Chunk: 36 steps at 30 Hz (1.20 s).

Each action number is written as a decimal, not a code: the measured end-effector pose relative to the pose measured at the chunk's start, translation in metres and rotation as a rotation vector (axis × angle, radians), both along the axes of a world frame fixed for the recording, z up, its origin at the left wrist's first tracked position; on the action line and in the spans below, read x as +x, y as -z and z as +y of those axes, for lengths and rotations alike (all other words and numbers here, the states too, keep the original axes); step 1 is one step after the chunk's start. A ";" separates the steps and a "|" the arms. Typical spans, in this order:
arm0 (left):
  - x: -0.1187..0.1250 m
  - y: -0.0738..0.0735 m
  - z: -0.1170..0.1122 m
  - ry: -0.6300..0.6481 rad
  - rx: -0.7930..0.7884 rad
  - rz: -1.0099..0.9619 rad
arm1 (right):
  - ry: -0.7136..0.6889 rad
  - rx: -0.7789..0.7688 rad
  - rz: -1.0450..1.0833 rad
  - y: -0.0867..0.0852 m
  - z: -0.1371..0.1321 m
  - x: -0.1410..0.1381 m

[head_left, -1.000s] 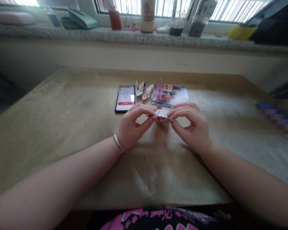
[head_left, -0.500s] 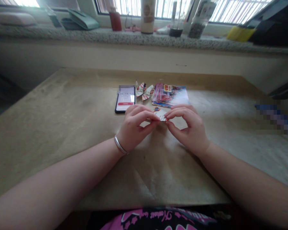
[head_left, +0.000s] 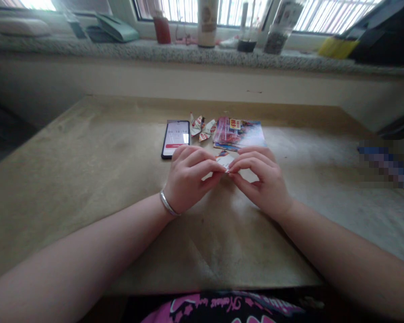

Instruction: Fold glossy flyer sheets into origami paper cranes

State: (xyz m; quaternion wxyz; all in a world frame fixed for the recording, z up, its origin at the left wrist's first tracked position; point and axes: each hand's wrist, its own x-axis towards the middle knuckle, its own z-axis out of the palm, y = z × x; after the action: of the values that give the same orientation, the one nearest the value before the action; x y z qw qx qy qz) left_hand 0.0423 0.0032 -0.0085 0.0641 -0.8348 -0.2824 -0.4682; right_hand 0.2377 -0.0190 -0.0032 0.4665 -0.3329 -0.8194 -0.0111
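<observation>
Between my fingertips is a small folded piece of printed paper (head_left: 225,159), white with a dark and orange patch at its far corner. My left hand (head_left: 195,175) pinches its near edge between thumb and forefinger. Opposite it, my right hand (head_left: 259,177) pinches the same edge, so the fingertips of both hands nearly meet. Part of the paper is hidden behind the fingers. Just beyond my left hand lies a phone (head_left: 177,137) with a lit screen. Folded paper shapes (head_left: 202,128) with red and white print sit beside it. A stack of printed leaflets (head_left: 240,133) lies beyond my right hand.
The table (head_left: 104,152) has a wall behind it. Above, a stone windowsill (head_left: 182,50) carries a red bottle (head_left: 162,28), a tall pale container (head_left: 207,22), jars and a yellow object (head_left: 338,46). A blurred blue item (head_left: 387,166) lies at the right.
My hands have drawn slightly closer together at the paper's near edge. My right fingertips have shifted left, and the paper is tilted a little differently. The phone and leaflets have stayed put.
</observation>
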 end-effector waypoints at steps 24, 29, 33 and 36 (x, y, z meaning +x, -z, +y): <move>0.001 0.006 0.004 0.021 -0.050 0.012 | -0.005 0.016 0.055 0.001 0.001 -0.003; 0.001 0.006 0.003 0.040 -0.062 0.035 | -0.033 -0.060 0.033 0.003 0.003 -0.004; 0.001 0.005 0.002 0.050 -0.073 0.039 | -0.041 -0.094 0.010 0.002 0.002 -0.005; 0.001 0.005 0.002 0.049 -0.083 0.033 | -0.045 -0.077 -0.004 0.000 0.002 -0.005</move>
State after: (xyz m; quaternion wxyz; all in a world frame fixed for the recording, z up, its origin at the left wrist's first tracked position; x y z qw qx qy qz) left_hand 0.0434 0.0048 -0.0135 0.0227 -0.8509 -0.2802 -0.4437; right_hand 0.2324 -0.0174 -0.0035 0.4517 -0.3319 -0.8276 0.0301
